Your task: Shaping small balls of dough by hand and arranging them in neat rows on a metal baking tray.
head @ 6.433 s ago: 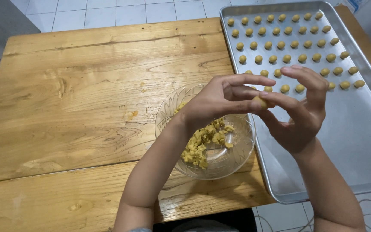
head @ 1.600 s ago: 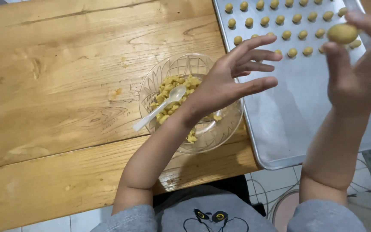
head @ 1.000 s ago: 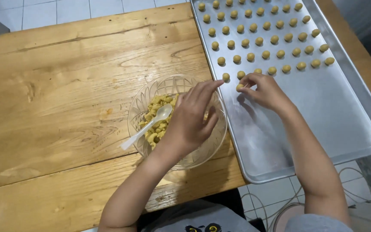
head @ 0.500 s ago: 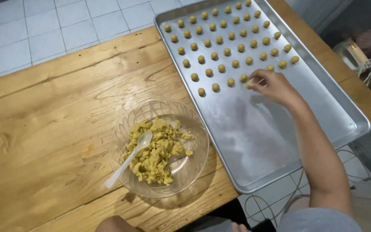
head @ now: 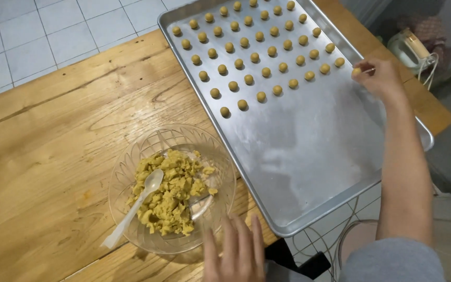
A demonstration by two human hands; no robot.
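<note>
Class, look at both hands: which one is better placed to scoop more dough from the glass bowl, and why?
Left. The left hand rests beside the glass bowl and spoon; the right hand is across the baking tray, pinching a dough ball.

I take this for a home kitchen: a wooden table on a white tiled floor, a big metal baking tray with rows of dough balls, and a glass bowl of yellow dough.
</note>
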